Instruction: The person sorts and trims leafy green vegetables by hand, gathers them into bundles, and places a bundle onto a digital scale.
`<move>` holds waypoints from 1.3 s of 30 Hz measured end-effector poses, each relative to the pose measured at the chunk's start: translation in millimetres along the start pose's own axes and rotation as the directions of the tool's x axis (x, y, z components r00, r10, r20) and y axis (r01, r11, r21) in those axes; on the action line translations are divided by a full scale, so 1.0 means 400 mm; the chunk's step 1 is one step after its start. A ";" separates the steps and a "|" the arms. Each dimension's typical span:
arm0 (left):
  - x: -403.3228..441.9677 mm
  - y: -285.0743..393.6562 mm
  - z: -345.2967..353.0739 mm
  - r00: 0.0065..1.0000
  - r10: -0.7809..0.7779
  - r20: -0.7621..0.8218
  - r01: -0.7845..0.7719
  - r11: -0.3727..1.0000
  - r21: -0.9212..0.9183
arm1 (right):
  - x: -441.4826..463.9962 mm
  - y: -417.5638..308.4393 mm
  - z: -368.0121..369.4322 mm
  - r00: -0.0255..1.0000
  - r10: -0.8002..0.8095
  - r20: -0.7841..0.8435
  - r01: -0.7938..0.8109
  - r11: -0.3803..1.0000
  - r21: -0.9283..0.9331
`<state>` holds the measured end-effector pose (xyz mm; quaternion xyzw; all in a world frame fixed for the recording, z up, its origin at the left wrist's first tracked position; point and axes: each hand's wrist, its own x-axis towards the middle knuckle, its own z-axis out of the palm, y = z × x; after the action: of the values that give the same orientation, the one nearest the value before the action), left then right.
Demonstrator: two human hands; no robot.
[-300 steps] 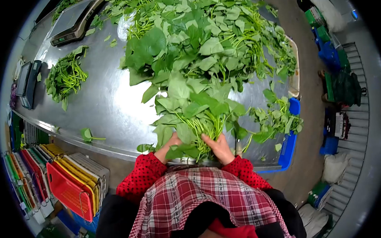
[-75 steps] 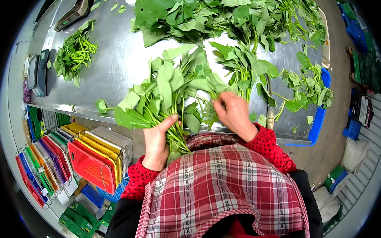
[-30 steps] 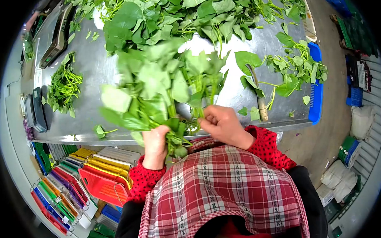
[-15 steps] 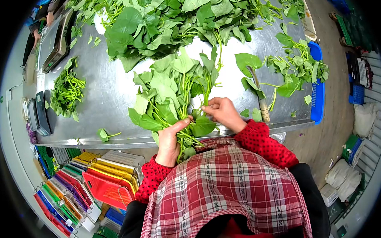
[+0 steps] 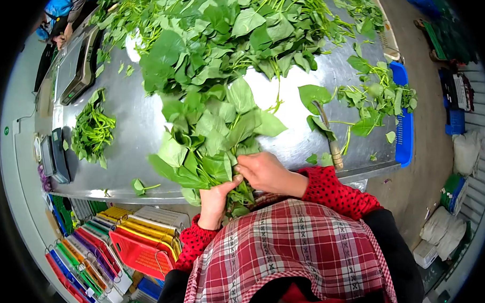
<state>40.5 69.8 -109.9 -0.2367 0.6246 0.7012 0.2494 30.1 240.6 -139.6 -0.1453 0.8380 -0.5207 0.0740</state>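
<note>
Near the table's front edge, my left hand [image 5: 214, 203] is wrapped round the stems of a bunch of leafy greens [image 5: 212, 134]. Broad green leaves fan out above it, and stem ends hang below against my apron. My right hand [image 5: 264, 173] is closed at the right side of the same bunch, its fingertips pinching stems beside my left thumb. Leaves partly cover the fingers. Just beyond the bunch lies a large heap of loose greens [image 5: 212, 40]. A smaller bundle of greens [image 5: 92, 130] rests on the left of the metal table [image 5: 131, 102].
A curved knife with a wooden handle [image 5: 336, 154] lies to the right, near scattered sprigs [image 5: 376, 93] and a blue crate [image 5: 404, 130]. Scales [image 5: 79, 69] stand at left. Coloured baskets [image 5: 142, 251] are below the table. Another person's hands [image 5: 62, 39] show at upper left.
My right hand has moved left and down to the bunch, bringing in the sprig it held apart. The bunch's leaves have spread to the right. The other person's hands have shifted.
</note>
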 end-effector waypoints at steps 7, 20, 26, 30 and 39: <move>0.021 0.015 -0.017 0.987 -0.058 -0.148 0.024 0.975 -0.220 | 0.092 0.094 -0.200 0.744 0.494 -0.450 -0.479 0.864 0.158; 0.066 0.106 0.060 0.942 0.212 -0.261 -0.277 0.929 -0.245 | 0.209 0.181 -0.036 0.637 0.752 0.168 -0.545 0.285 0.788; 0.011 0.123 0.013 0.823 0.317 -0.472 -0.433 0.887 -0.159 | 0.305 0.187 0.047 0.608 0.793 -0.037 -0.513 0.428 0.744; 0.037 0.106 -0.108 0.738 0.541 -0.404 -0.416 0.836 0.359 | 0.306 0.182 -0.025 0.647 0.745 -0.161 -0.675 0.658 0.332; 0.009 0.138 -0.067 0.744 0.522 -0.417 -0.473 0.852 0.224 | 0.333 0.157 -0.053 0.633 0.765 0.116 -0.622 0.415 0.664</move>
<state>2.7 37.9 -73.2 -0.2081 0.7414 0.6314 -0.0912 -112.5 242.2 -182.7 0.3065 0.5872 -0.7090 0.2420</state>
